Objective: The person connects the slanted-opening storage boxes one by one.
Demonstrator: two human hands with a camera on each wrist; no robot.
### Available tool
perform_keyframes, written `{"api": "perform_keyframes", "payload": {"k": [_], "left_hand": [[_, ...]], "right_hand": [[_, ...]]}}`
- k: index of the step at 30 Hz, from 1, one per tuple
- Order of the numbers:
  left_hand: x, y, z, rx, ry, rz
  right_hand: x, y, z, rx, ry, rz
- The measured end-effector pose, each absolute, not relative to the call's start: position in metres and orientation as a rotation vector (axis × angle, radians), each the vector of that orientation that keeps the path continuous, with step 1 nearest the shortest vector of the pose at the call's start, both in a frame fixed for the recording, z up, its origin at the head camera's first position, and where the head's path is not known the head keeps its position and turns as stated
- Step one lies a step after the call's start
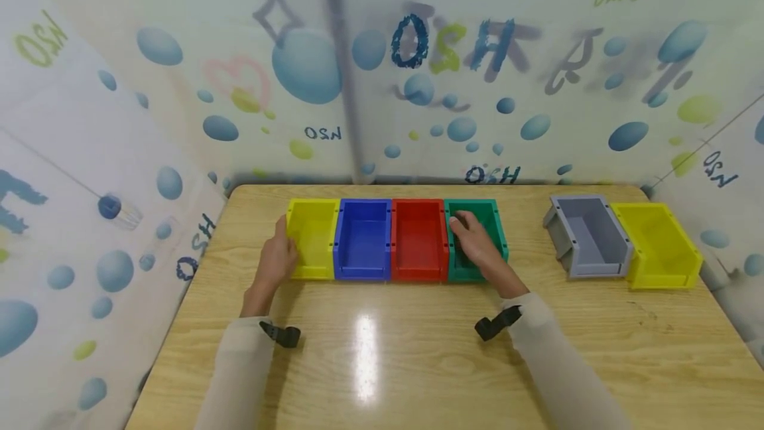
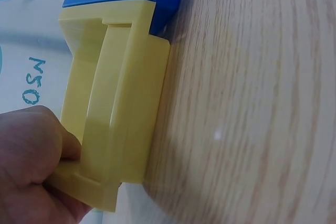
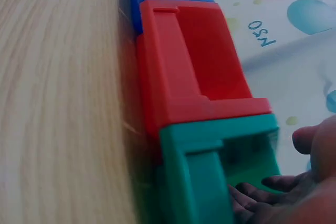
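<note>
Four colours of open-fronted plastic bin stand side by side in a row: yellow, blue, red and green. At the row's left end my left hand grips the side wall of the yellow bin. The left wrist view shows that hand around the wall, part of it inside the bin. Over the green bin is my right hand. In the right wrist view its fingers reach into the green bin, with the thumb raised apart from them.
Apart from the row, a grey bin and another yellow bin stand together at the right of the wooden table. A printed curtain-like wall rises behind the table's back edge. Black camera mounts sit on both wrists.
</note>
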State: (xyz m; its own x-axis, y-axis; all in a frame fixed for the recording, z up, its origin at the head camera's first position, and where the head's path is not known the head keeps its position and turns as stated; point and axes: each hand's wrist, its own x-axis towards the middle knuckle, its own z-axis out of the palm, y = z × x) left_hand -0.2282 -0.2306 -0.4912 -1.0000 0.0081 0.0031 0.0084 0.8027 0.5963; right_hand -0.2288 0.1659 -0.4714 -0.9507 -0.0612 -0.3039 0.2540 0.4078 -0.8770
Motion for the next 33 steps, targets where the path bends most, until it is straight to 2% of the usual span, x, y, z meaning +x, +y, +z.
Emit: {"api": "perform_keyframes", "payload": {"k": [10, 14, 17, 21, 25, 33], "left_hand": [[-0.228, -0.231, -0.491, -0.001, -2.995, -1.0], [-0.227, -0.232, -0.491, -0.017, -2.996, -1.007], [-0.227, -0.231, -0.491, -0.015, -2.996, -1.009], [-0.227, -0.231, -0.491, -0.011, -2.996, -1.009], [-0.227, -0.231, -0.49, -0.016, -2.989, -1.009], [-0.227, -0.232, -0.49, -0.026, -2.985, -0.993]], "right_hand": [[-0.22, 0.194, -0.447, -0.074, 2.454, -1.738], [-0.217, 0.215, -0.439, -0.075, 2.656, -1.771], [-0.215, 0.234, -0.434, 0.014, 2.918, -1.673], [-0.212, 0.263, -0.428, 0.275, 3.182, -1.486], [-0.208, 0.301, -0.427, 0.438, 3.199, -1.347], [-0.202, 0.358, -0.438, 0.649, 3.111, -0.733]]}}
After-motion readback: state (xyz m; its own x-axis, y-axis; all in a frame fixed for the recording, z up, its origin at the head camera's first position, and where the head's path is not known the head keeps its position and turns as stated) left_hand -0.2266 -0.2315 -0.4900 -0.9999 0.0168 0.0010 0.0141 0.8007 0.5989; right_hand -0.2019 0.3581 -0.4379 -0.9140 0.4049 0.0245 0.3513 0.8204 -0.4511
